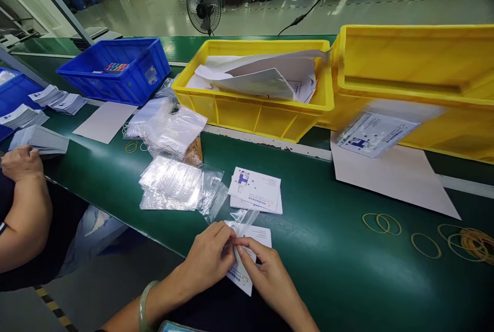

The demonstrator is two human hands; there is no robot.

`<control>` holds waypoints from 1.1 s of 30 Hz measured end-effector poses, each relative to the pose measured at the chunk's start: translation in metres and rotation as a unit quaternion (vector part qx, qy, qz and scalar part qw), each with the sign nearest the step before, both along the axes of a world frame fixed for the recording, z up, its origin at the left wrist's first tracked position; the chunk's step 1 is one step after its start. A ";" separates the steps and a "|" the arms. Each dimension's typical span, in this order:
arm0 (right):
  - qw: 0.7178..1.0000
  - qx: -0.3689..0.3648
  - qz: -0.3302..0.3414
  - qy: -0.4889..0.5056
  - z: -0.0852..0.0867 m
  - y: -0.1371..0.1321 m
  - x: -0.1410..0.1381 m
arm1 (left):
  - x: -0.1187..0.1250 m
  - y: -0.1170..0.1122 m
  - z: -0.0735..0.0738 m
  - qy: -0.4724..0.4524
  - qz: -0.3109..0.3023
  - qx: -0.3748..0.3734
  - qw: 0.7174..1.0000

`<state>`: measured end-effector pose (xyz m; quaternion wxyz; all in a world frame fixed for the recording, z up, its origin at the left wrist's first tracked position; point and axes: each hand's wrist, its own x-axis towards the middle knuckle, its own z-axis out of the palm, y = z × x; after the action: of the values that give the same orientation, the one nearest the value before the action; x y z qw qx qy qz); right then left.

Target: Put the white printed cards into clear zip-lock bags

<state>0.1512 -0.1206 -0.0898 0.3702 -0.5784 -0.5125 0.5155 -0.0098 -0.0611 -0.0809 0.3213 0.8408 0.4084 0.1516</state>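
Note:
Near the table's front edge my left hand [211, 250] and my right hand [267, 273] meet, fingers pinched at a clear plastic bag [244, 217] with a white printed card [240, 276] below it. Whether the card is inside the bag is hidden by my fingers. Another printed card [265, 234] lies flat just behind my right fingers. Farther back rests a small stack of printed cards [254, 188] with purple print. To its left is a pile of clear plastic bags [172, 182].
A yellow bin [247, 113] holds large paper sheets; another yellow bin [417, 64] stands right. Before it a blurred bagged card [376, 134] is over a grey board [393, 172]. Rubber bands [473, 244] lie right. A co-worker's hand [23, 162] touches a card stack [38, 140] at left.

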 end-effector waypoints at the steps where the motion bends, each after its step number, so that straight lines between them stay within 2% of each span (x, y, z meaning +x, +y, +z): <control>1: 1.000 0.000 0.002 0.001 -0.001 0.000 0.000 | 0.000 0.000 -0.001 0.008 -0.009 0.009 1.000; 4: 1.000 -0.007 0.002 0.000 -0.004 0.001 -0.001 | 0.000 0.002 0.001 0.011 -0.015 -0.006 1.000; 10: 0.999 -0.031 -0.012 -0.009 -0.007 0.001 0.002 | -0.006 0.010 0.013 -0.006 -0.002 -0.134 0.991; 16: 1.000 -0.017 -0.005 -0.006 -0.001 0.003 0.001 | -0.002 0.012 0.013 0.006 -0.010 -0.165 0.986; 22: 0.999 -0.006 -0.022 -0.024 -0.004 0.001 0.002 | 0.004 0.014 0.015 -0.029 -0.029 -0.184 0.982; 26: 0.999 0.002 -0.029 -0.043 -0.003 -0.001 0.004 | 0.001 0.012 0.018 -0.040 -0.032 -0.131 0.990; 33: 0.995 0.043 -0.011 -0.087 0.000 0.002 -0.002 | 0.002 0.001 0.009 0.010 -0.047 0.078 0.996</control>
<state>0.1492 -0.1182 -0.0895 0.3544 -0.6099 -0.5582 0.4368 -0.0079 -0.0600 -0.0715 0.2572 0.8830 0.3590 0.1591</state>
